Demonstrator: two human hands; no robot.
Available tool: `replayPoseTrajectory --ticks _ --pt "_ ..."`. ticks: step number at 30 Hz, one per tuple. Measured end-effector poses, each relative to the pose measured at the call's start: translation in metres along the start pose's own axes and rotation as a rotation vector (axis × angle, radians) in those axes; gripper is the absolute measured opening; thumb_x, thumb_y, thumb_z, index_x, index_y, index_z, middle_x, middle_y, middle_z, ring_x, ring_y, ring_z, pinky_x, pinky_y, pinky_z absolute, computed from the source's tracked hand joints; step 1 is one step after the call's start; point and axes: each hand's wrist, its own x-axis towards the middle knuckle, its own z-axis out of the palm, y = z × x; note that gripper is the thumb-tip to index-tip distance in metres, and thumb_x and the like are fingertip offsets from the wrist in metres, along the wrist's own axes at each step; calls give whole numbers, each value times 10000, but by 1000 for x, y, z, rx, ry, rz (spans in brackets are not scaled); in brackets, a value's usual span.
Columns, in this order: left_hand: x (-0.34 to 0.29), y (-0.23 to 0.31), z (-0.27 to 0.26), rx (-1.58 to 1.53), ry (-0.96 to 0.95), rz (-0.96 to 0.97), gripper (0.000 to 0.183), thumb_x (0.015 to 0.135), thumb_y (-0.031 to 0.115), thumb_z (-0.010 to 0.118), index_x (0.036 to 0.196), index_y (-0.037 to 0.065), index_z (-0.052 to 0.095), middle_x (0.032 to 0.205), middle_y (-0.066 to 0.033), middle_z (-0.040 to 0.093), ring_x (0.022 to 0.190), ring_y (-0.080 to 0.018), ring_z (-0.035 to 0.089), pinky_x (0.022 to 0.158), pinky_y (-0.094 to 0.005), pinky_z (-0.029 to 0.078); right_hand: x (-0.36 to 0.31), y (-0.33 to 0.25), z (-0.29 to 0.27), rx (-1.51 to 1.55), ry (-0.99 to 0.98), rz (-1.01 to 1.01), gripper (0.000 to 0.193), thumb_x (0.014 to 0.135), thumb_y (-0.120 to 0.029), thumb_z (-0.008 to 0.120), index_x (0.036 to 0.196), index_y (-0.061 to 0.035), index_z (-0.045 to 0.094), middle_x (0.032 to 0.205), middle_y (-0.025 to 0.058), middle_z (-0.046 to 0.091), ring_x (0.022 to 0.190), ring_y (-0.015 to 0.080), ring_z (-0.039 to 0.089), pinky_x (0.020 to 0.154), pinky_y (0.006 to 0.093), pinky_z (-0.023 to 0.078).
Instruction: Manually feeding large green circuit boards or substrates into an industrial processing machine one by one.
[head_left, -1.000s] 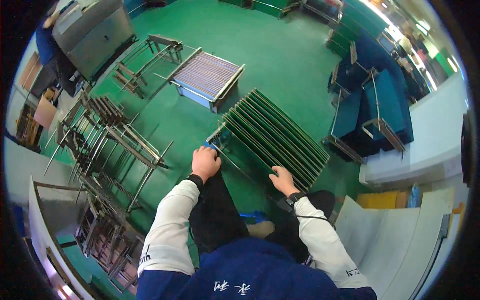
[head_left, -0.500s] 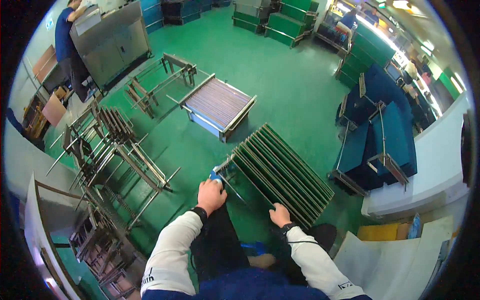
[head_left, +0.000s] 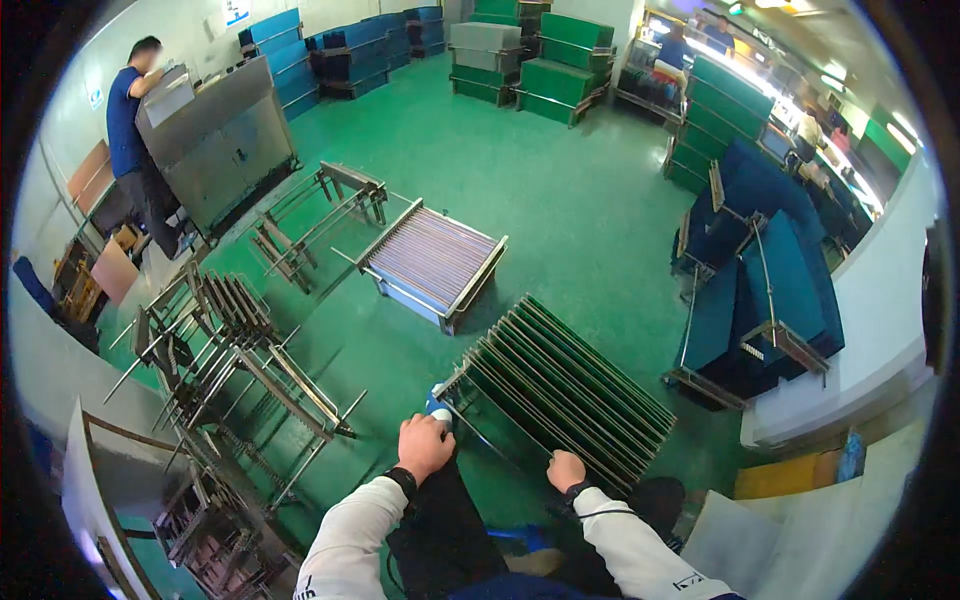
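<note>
In front of me a metal rack [head_left: 452, 378] holds several upright green panels [head_left: 570, 390] in a slanting row. My left hand [head_left: 425, 446] is closed around a blue-and-white object [head_left: 438, 405] at the rack's left end; its exact kind is partly hidden by my fingers. My right hand [head_left: 566, 471] has its fingers curled at the near edge of the rack, beside the closest panel. I cannot make out exactly which part it grips.
Beyond stands another rack [head_left: 430, 258] filled with pale strips or panels. Empty metal frames [head_left: 250, 340] are piled to my left. Blue-green panel stacks [head_left: 760, 300] lie on the right, near a white wall. A person [head_left: 130, 130] stands at a metal cabinet [head_left: 220, 140], far left.
My view has tilted upward, so the racks and frames sit lower in the picture. Both hands keep about the same places at the rack.
</note>
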Motion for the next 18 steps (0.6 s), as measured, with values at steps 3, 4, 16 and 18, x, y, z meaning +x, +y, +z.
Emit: replayPoseTrajectory --ticks 3,4,16,18 --pt "0 -2 1 5 7 2 232 756 285 605 710 71 684 805 -86 642 888 -285 584 791 -439 440 -4 -3 0 6 12 1 154 824 -173 586 818 -31 646 807 219 664 795 423 636 700 532 499" --pt "1 -1 2 4 15 3 231 757 284 605 706 73 684 803 -83 642 888 -284 583 791 -439 440 -3 -4 -1 -1 17 15 150 823 -170 586 816 -31 643 796 219 662 786 423 635 695 536 496" --pt "-1 0 6 20 39 7 194 750 268 610 699 95 682 808 -58 642 894 -266 585 787 -427 437 -13 -7 2 -6 62 23 141 841 -178 604 804 -44 625 807 191 665 772 404 641 683 522 504" --pt "-1 1 4 22 34 6 192 751 267 609 700 97 682 810 -56 643 896 -265 585 789 -426 437 -14 -8 1 -9 68 39 139 844 -180 605 807 -48 627 814 185 666 774 399 642 685 516 506"
